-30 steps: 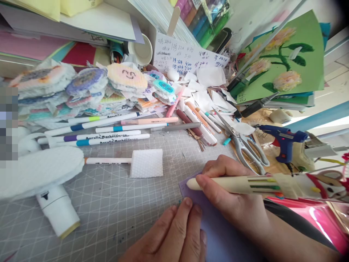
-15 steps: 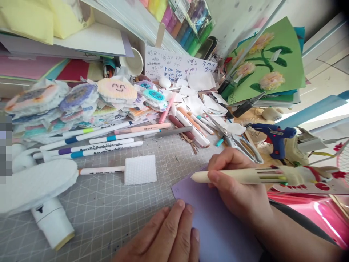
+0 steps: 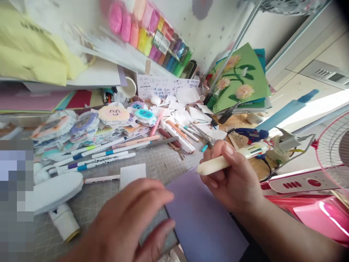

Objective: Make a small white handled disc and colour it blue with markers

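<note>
My right hand (image 3: 234,174) is closed around a chunky cream multicolour pen (image 3: 214,165). The pen's tip points left, close over the upper part of a purple sheet of paper (image 3: 201,207). My left hand (image 3: 131,214) hovers by the sheet's left edge, its thumb apart from the fingers and nothing seen between them. Beneath both lies a grey cutting mat (image 3: 98,196) with white grid lines. Partly hidden behind my left hand is a folded white textured tissue (image 3: 133,173), with a slim marker (image 3: 102,179) running to it.
Several acrylic markers (image 3: 106,162) and wrapped round crafts (image 3: 113,114) fill the left and back. Scissors (image 3: 207,136) and a blue glue gun (image 3: 251,134) lie beyond my right hand. A white paddle-like piece (image 3: 58,191) rests on the left; a pink fan (image 3: 334,149) stands right.
My left hand has lifted off the purple sheet and opened its thumb from the fingers. The pen has tilted in my right hand. The camera view has shifted upward and right.
</note>
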Tool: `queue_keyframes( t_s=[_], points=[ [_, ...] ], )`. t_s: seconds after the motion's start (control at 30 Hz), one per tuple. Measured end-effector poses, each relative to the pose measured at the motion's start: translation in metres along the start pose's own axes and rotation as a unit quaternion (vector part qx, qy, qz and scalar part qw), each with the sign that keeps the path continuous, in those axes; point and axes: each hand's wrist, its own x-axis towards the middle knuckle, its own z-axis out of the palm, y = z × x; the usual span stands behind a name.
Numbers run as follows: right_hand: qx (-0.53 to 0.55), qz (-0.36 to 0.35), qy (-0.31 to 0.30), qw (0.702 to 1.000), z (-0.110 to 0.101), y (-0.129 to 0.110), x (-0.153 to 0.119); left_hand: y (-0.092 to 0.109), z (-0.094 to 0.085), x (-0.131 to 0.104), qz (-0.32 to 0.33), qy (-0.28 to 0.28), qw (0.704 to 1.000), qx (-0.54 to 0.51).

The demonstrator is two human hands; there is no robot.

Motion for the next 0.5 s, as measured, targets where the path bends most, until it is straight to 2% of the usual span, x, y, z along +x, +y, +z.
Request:
queue_keyframes(
  t_s=[0.07,0.13,0.2,0.3,0.37,0.5],
  points=[
    [0.027,0.018,-0.021,0.999,0.006,-0.007,-0.006,0.002,-0.008,0.008,-0.070,0.018,0.995,-0.072],
    [0.046,0.045,-0.044,0.997,0.012,-0.012,-0.013,0.008,-0.011,0.016,-0.133,-0.018,0.977,-0.165],
    [0.061,0.071,-0.076,0.993,0.018,-0.015,-0.019,0.020,-0.009,0.024,-0.172,-0.079,0.944,-0.270],
    [0.068,0.080,-0.135,0.985,0.025,-0.016,-0.026,0.043,0.000,0.035,-0.175,-0.146,0.881,-0.414],
    [0.058,0.081,-0.165,0.981,0.028,-0.017,-0.031,0.058,0.007,0.038,-0.201,-0.156,0.872,-0.419],
    [0.045,0.111,-0.209,0.970,0.025,-0.022,-0.038,0.076,0.011,0.029,-0.286,-0.159,0.895,-0.303]
  ],
)
